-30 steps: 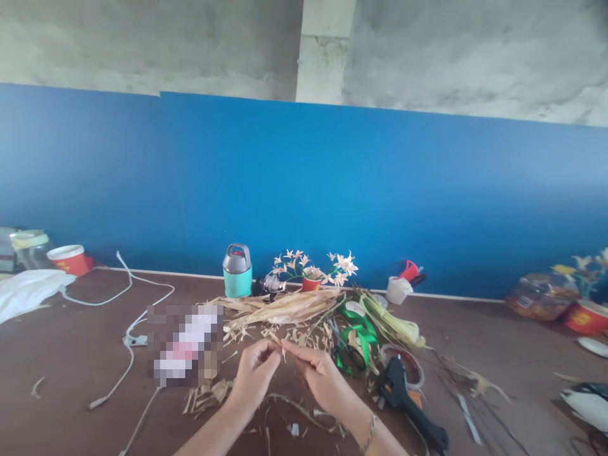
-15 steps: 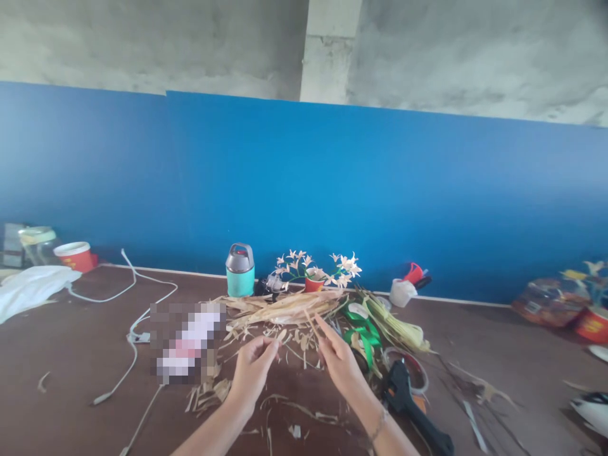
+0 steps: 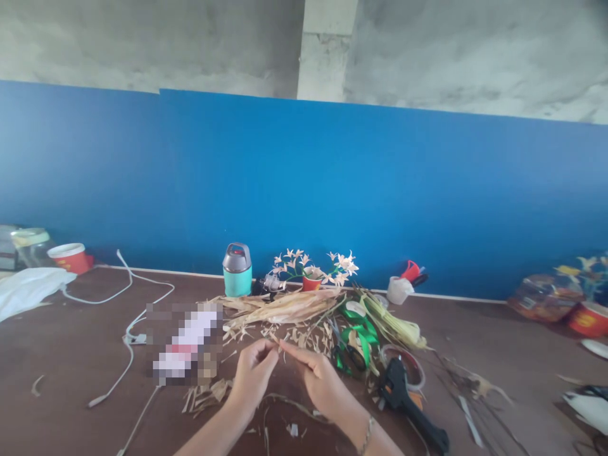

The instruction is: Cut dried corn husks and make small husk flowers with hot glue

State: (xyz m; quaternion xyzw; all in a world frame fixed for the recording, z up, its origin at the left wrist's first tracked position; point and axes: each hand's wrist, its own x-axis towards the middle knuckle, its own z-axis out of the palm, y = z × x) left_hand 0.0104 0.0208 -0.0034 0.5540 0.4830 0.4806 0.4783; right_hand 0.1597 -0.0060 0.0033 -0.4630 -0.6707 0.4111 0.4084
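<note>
Pinching a small pale piece (image 3: 274,338), dry husk by its look, between the thumb and the bent index finger of the left hand (image 3: 254,370), leaving practically no gap at the tips. Holding this piece above the middle of the brown table (image 3: 76,361), straight in front of the body, presumably for seeing such a tiny thing well and for having it within equal reach of both hands. Holding the right hand (image 3: 325,383) at the same spot, pointing its index finger long and straight, and touching, or almost touching, the left fingertips, perhaps for supporting the piece from the other side. Hiding the right thumb below that finger, therefore not being able to tell the opening of the right fingers, nor anything possibly gripped in them. Covering most of the piece with the fingertips, so showing only little of its shape.

Having loose scraps (image 3: 311,337) just beyond the hands, and a long husk bundle (image 3: 289,308) behind these, probably for finding material close. Having green ribbon (image 3: 367,329) and a black glue gun (image 3: 401,394) on the right side, directing the handle to the near edge, likely for easy taking. Having pale flowers (image 3: 345,267) and a red cup (image 3: 312,285) farther back, apparently for protecting delicate petals from moving arms.
</note>
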